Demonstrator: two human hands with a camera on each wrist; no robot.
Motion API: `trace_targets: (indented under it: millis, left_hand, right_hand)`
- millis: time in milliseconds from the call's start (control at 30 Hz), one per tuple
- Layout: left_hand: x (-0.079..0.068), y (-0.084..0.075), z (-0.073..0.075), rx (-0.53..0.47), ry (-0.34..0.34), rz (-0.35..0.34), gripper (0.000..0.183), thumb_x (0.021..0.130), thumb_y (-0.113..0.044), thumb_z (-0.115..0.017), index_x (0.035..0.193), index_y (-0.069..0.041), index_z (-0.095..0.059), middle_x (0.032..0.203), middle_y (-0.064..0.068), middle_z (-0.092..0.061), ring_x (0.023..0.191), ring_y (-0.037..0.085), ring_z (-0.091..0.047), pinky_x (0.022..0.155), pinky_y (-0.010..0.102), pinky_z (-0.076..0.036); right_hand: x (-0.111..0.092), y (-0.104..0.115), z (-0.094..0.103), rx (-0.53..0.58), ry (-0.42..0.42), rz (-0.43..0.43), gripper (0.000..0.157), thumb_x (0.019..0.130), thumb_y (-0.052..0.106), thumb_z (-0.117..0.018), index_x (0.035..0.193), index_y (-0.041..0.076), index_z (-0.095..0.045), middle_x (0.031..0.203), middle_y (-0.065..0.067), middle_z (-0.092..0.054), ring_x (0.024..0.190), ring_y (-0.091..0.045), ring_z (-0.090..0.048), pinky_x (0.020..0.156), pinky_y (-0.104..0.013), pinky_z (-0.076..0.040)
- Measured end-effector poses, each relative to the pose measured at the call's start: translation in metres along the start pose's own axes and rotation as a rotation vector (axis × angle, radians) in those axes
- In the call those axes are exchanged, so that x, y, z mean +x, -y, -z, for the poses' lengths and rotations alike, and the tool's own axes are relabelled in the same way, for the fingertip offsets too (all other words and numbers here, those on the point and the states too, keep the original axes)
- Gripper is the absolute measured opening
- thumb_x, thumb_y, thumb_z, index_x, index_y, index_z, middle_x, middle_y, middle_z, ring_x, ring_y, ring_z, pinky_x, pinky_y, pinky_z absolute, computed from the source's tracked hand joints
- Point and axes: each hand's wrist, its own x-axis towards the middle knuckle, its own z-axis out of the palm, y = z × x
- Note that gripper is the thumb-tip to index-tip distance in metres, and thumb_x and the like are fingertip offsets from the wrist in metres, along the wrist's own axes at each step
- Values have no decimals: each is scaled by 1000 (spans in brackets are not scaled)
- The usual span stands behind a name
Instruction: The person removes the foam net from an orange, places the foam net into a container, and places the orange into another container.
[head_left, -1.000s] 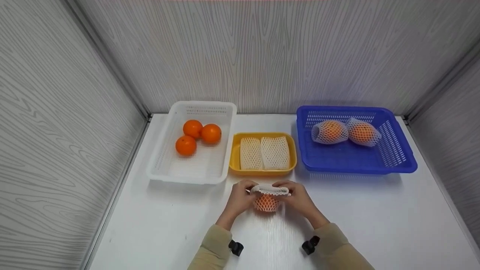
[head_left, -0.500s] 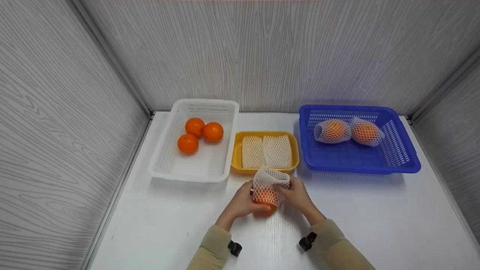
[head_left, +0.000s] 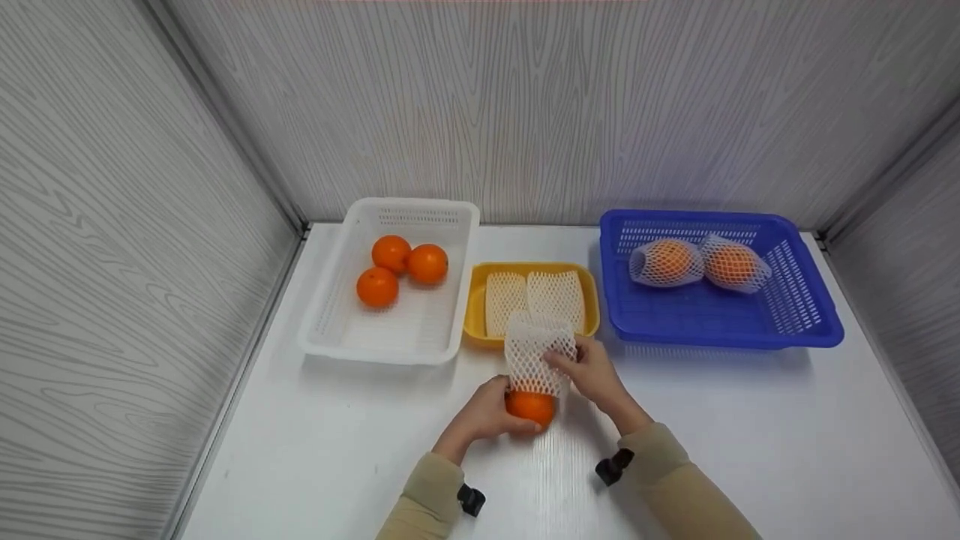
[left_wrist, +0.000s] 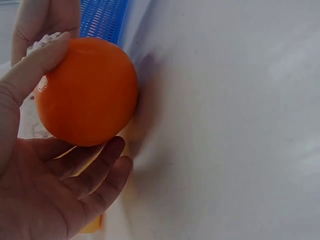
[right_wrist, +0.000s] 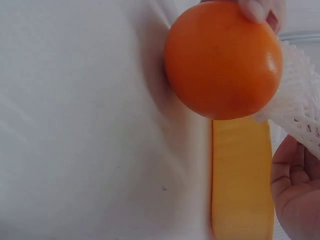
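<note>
An orange point(head_left: 531, 410) is in my left hand point(head_left: 487, 411), thumb on its near side and fingers around the far side. The left wrist view shows the orange point(left_wrist: 90, 92) bare on the side facing the camera. A white foam net sleeve point(head_left: 534, 352) stands up from the orange's far end, its lower edge right at the fruit. My right hand point(head_left: 596, 371) pinches the sleeve's right side between thumb and fingers. In the right wrist view the net sleeve point(right_wrist: 300, 95) stretches from behind the orange to the right hand point(right_wrist: 300, 195).
Three oranges lie in a white basket point(head_left: 390, 337) at the left. A yellow tray point(head_left: 475, 300) in the middle holds flat foam net sleeves point(head_left: 505, 300). The blue basket point(head_left: 675, 319) on the right contains two netted oranges point(head_left: 667, 261). Walls enclose the back and sides.
The net sleeve, which covered the held orange, has slid away from me off most of it as my right hand moved forward. My left hand now grips the bare fruit.
</note>
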Motion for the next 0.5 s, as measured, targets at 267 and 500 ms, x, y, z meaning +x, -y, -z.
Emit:
trace_targets:
  millis: [267,500]
  left_hand:
    - [-2,0,0,29,-5,20,83,70,-35,-89,135,0,-51,125,8,-57,110,22,-56,95,42,-46]
    - [-2,1,0,27,-8,36,77,69,-36,-89,130,-3,-55,121,5,-58,106,22,-56,93,43,-46]
  right_hand:
    - [26,18,1,14,2,32,24,91,2,-68,110,-12,-64,95,-15,-69,79,-15,-62,70,-27,-53]
    - [64,5,0,55,-15,20,27,91,8,-70,112,-8,-65,98,-13,-70,82,-16,-64,71,-28,-53]
